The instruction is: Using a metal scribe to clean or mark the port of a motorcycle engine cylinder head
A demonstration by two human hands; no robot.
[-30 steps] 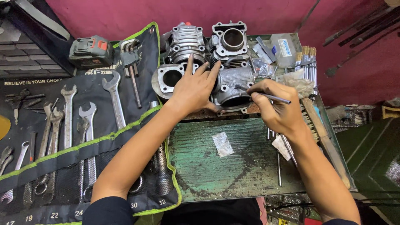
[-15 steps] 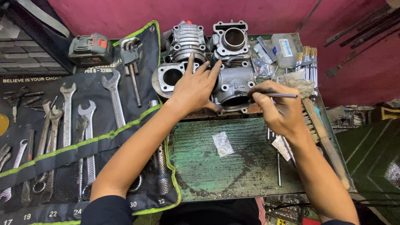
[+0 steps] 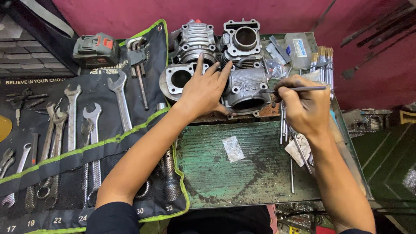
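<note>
The engine cylinder (image 3: 246, 89) under the hands is dull grey metal with a ribbed pattern. The bench top (image 3: 242, 173) is worn green, smeared with black grime. The tool roll (image 3: 86, 151) is black with a lime-green border, and its spanners (image 3: 71, 117) are silver. The wall (image 3: 130, 13) behind is deep pink. The battery pack (image 3: 96, 48) is grey with red patches.

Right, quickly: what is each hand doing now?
Left hand: open, flat on the engine cylinder.
Right hand: closed, holding a thin metal tool.

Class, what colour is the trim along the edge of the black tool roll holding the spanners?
Bright green trim on the tool roll, clearest in the head view.
</note>
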